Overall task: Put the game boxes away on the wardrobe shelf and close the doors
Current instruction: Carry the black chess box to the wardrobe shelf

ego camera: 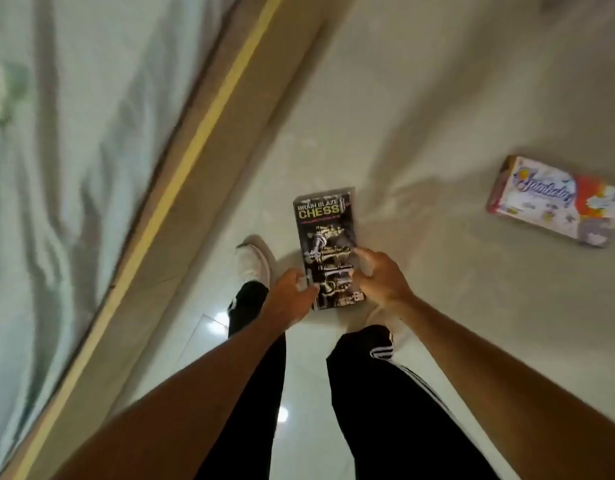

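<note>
the chess box runs lengthwise away from the person, title end farthest, held over the floor; left hand and right hand have fingers clamped on its near side edges; another game box lies well apart, right

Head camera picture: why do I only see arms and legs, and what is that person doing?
The camera sits on a person's head and looks down, so you see their own arms, black trousers and a white shoe. No machine here, just bare hands. The left hand and the right hand grip the near end of a chess box, one on each side. Whether it is off the floor I cannot tell. A second game box lies on the floor to the right, untouched. On the left is what looks like a bed.
</note>
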A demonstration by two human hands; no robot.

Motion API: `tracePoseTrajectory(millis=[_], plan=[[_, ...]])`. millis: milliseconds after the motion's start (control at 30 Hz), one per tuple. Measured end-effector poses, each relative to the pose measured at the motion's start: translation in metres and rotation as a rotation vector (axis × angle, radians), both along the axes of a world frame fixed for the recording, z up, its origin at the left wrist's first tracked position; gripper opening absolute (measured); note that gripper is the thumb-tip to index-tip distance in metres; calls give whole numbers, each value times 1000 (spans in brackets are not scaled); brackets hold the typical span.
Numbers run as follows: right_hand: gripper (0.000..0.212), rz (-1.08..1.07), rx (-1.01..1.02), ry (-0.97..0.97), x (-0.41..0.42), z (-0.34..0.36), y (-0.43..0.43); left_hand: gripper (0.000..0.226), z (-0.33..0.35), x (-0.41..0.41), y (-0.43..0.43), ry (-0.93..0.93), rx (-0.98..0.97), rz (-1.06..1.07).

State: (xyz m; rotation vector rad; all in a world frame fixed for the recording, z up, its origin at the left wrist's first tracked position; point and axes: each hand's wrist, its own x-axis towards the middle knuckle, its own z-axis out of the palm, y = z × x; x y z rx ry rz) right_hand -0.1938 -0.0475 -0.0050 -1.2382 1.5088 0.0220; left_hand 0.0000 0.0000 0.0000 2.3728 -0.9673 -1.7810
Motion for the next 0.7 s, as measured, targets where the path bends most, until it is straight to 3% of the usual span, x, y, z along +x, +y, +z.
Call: tracePoseTrajectory(millis=[100,200,333,500,633,700], plan=[[36,-54,28,-5,2,-101,-9,39,-97,-7,-29,-1,52,0],[41,11,-44,69,4,-180,4,43,-167,-11,-41,26,116,170],[58,-63,-84,165,19,-210,10,56,-202,-20,-44,60,103,340],[60,-146,-161,153,24,-169,-8,65,-161,-17,-59,155,-15,377],[64,-172,-227,59,21,-68,-45,69,-50,-11,-90,225,-97,368],[70,-213,-255,-2,20,19,-64,71,36,-5,-105,277,-136,365]])
